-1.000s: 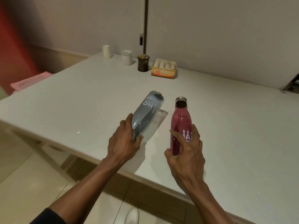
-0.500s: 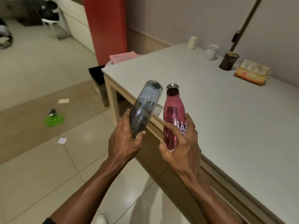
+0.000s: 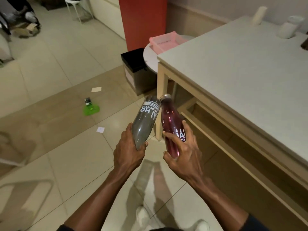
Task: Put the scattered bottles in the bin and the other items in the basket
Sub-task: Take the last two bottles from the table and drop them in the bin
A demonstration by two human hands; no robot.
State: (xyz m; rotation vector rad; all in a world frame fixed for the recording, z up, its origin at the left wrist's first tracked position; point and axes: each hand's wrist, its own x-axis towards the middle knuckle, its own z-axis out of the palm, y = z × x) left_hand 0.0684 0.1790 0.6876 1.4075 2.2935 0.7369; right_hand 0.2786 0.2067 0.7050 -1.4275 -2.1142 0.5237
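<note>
My left hand (image 3: 129,153) grips a grey bottle (image 3: 146,120) with white lettering by its lower part, tilted up to the right. My right hand (image 3: 181,152) grips a dark pink bottle (image 3: 170,124) with a metal cap, tilted up to the left. The two bottle tops nearly touch, held in the air over the tiled floor left of the white table (image 3: 241,67). A black-lidded bin (image 3: 137,70) stands on the floor beyond the table's corner. A pink basket (image 3: 164,41) rests on a round white surface behind the bin.
On the floor lie a green disc (image 3: 91,110) with a small dark object (image 3: 88,101) and two paper scraps (image 3: 96,89). A red pillar (image 3: 143,19) rises behind the bin. Two white containers (image 3: 289,27) stand on the table's far side.
Both hands lifted the bottles off the table and carried them left, away from it. My view has swung left and down toward the floor and bin.
</note>
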